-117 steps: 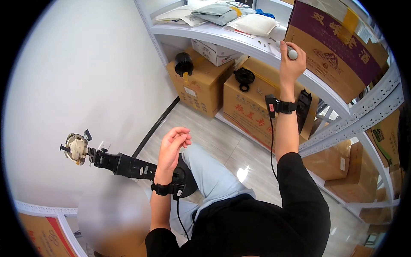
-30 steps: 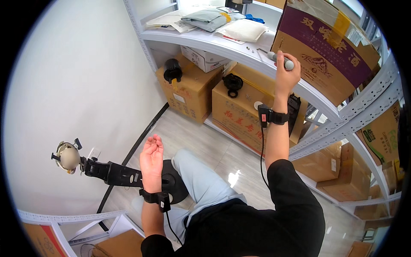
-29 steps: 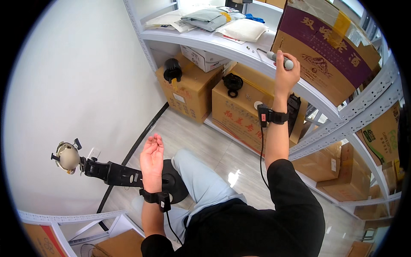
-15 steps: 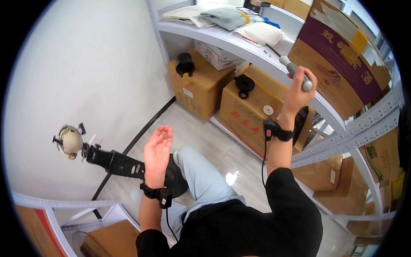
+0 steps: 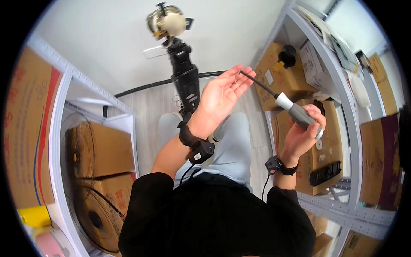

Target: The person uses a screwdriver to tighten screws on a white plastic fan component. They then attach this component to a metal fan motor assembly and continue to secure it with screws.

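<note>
My right hand [image 5: 306,130] is closed around the grey handle of a screwdriver [image 5: 295,112] with a white collar. Its dark shaft points up and left, and the tip meets the fingertips of my left hand [image 5: 218,96]. That left hand is palm up with slightly curled fingers, cradling small metal screws [image 5: 234,82]; one seems to be at the screwdriver's tip, too small to make out well. Beyond my left hand stands a black fan stand [image 5: 184,75], topped by a bare beige fan motor [image 5: 174,23] without grille or blades.
On the left shelf, wire fan grilles [image 5: 81,158] lean against cardboard boxes [image 5: 112,150]. Along the right shelf are a box [image 5: 274,88] bearing a black cylindrical part [image 5: 287,55], a white disc [image 5: 318,145] and a long black plastic piece [image 5: 325,173]. A white wall rises behind the fan.
My view has turned from the right shelf toward the fan. The screwdriver has come down from the shelf, and its tip now meets my left fingers. Both hands have drawn together.
</note>
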### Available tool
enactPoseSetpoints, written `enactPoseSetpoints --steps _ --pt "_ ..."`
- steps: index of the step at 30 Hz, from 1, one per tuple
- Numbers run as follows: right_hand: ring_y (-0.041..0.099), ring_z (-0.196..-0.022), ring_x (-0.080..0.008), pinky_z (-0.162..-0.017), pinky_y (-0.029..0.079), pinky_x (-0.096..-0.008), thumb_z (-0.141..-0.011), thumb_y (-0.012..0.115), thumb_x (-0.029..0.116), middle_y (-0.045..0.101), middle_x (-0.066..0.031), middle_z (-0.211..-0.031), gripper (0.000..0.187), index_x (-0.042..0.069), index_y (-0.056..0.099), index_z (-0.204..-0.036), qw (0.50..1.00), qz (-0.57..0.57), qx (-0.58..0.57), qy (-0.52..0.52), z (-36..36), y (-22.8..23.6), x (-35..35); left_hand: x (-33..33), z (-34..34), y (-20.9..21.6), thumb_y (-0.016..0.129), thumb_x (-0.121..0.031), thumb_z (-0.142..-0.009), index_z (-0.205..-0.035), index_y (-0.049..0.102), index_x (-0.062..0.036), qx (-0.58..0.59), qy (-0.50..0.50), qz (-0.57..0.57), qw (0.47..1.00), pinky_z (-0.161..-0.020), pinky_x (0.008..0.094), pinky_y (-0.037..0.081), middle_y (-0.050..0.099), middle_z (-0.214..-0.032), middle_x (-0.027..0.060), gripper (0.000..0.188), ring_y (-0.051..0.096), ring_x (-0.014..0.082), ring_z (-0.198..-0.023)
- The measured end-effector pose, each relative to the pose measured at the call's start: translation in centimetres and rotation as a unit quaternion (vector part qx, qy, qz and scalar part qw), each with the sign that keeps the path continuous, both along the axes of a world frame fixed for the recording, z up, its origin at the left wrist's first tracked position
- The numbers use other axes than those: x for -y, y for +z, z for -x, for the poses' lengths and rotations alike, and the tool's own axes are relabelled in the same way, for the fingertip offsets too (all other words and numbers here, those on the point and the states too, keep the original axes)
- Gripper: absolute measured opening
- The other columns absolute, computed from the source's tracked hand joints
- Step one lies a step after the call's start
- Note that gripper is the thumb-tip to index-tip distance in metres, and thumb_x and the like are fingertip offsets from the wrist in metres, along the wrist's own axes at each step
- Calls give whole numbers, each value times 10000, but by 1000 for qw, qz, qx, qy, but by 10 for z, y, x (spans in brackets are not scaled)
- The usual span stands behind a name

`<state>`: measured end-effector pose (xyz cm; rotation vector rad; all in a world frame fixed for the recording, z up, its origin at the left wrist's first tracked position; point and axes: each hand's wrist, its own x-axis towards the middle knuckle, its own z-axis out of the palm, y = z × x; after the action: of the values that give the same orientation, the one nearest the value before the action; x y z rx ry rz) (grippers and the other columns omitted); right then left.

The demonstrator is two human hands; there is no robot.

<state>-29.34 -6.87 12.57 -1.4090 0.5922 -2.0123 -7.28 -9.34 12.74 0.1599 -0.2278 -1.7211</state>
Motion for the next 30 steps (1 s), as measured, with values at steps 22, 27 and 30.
enactPoseSetpoints --steps 22,27,30 --pt "556 -710 -221 -475 499 -290 -879 637 470 516 -149 -1027 453 47 532 -1002 996 -2 -39 82 -49 -15 -8 -35 -59 -5 401 7 -944 -1307 454 67 52 140 91 985 -1098 446 405 538 -1293 223 372 511 351 -1243" --pt "554 -702 -212 -483 478 -284 -883 634 460 516 -148 -1031 440 53 527 -1012 996 -13 -11 84 -44 -16 -6 -34 -61 -7 411 9 -937 -1307 466 69 77 113 108 985 -1093 458 410 549 -1295 224 379 522 351 -1238" --pt "556 -703 -215 -496 477 -290 -885 633 451 516 -148 -1031 432 51 527 -1011 996 -13 -13 92 -40 -16 -6 -36 -60 -9 440 22 -928 -1298 476 65 110 97 101 984 -1084 460 420 565 -1274 213 374 538 345 -1220"
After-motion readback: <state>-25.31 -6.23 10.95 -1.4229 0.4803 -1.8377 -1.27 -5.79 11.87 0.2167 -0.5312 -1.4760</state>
